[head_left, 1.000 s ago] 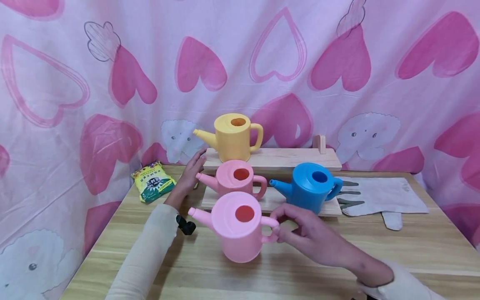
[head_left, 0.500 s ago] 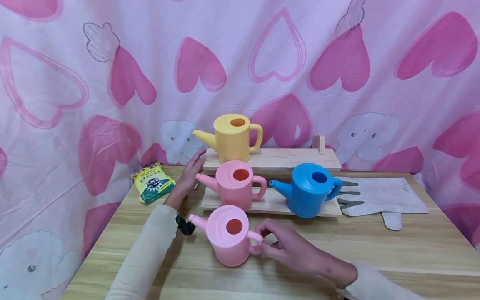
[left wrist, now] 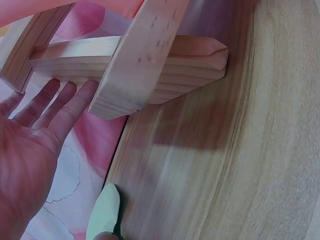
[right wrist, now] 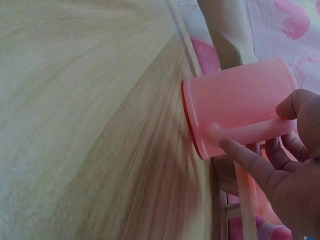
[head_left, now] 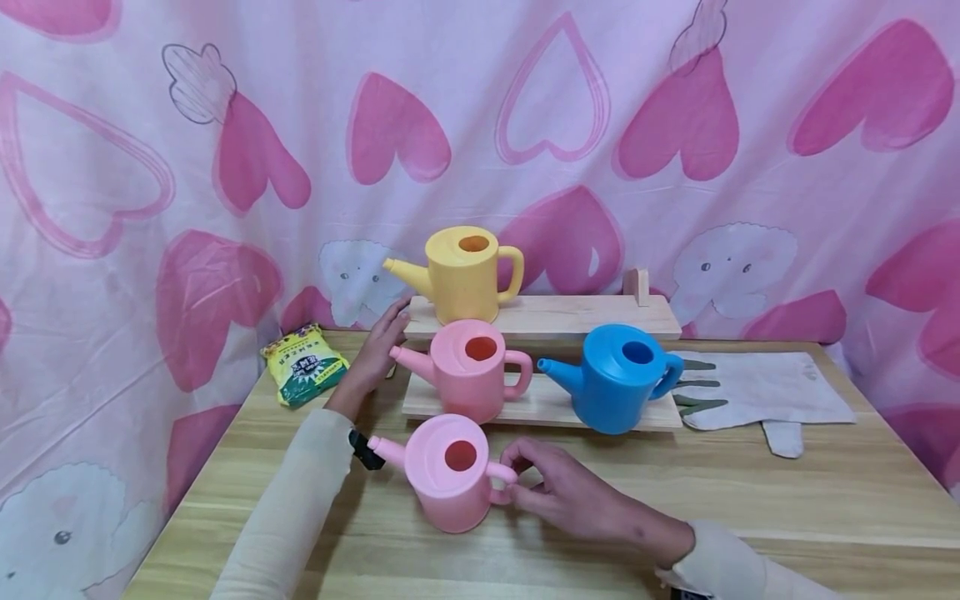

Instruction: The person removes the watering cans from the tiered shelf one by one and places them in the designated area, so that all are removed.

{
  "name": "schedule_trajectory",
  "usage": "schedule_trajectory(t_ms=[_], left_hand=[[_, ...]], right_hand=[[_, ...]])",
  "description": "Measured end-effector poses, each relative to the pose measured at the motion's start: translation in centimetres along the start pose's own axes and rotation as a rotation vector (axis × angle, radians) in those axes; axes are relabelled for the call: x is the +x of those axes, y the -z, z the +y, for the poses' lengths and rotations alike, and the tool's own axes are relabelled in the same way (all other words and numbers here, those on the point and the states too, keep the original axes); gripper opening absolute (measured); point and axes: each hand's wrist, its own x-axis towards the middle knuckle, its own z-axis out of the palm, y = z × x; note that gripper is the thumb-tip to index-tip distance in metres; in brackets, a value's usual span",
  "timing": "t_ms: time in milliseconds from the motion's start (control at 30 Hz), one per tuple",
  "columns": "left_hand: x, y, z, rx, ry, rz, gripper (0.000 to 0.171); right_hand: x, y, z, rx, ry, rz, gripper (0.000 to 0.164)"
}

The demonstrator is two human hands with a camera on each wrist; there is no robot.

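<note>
My right hand [head_left: 573,496] pinches the handle of a light pink watering can [head_left: 452,492], low over the front middle of the table, its spout pointing left. In the right wrist view, thumb and fingers lie around that handle [right wrist: 250,132]. My left hand [head_left: 378,350] is at the left end of a two-step wooden shelf [head_left: 577,317]. The left wrist view shows its fingers stretched out against the shelf's side piece [left wrist: 75,62]. On the lower step stand a darker pink watering can [head_left: 471,375] and, to the right, a blue watering can [head_left: 618,383]. A yellow watering can [head_left: 463,279] stands on the upper step.
A yellow and green packet [head_left: 303,367] lies at the table's back left. Pale work gloves [head_left: 765,392] lie right of the shelf. A pale green rounded piece [left wrist: 104,212] lies near my left hand. A curtain with hearts [head_left: 480,108] hangs behind the wooden table [head_left: 750,500].
My right hand has moved left and lower, carrying the light pink watering can with it. My left hand stays at the shelf, and the other watering cans have not moved.
</note>
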Motion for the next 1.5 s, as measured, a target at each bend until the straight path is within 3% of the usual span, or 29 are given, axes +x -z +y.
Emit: schedule_trajectory(t_ms=[133,400,667,800,967,1067,1267,1500], left_hand=[[0.3,0.0,-0.4,0.000,-0.005,0.001,0.061],[2.0,0.3,-3.2,-0.027,-0.038,0.016,0.062],[2.1,0.0,-3.4,-0.027,-0.056,0.020,0.063],[2.4,-0.2,-3.4,-0.037,-0.052,0.015,0.064],[2.6,-0.3,-3.4,-0.017,-0.048,0.023,0.068],[2.4,-0.1,-3.6,-0.024,-0.045,0.024,0.068],[1.5,0.4,-3.4,-0.016,-0.007,0.031,0.065],[0.3,-0.1,-0.8,0.006,0.003,0.007,0.061]], right_hand=[[0.0,0.1,0.0,0.013,-0.021,0.004,0.017],[0.2,0.1,-0.1,0.013,-0.052,0.012,0.020],[-0.1,0.6,-0.4,0.022,-0.059,0.005,0.022],[-0.4,2.0,-1.4,-0.053,-0.033,0.012,0.030],[-0.1,5.1,-4.3,-0.222,0.135,0.125,0.034],[0.6,6.8,-6.3,-0.286,0.194,0.220,0.032],[3.1,9.4,-9.1,-0.340,0.183,0.390,0.042],[6.2,11.0,-9.5,-0.289,0.166,0.499,0.051]])
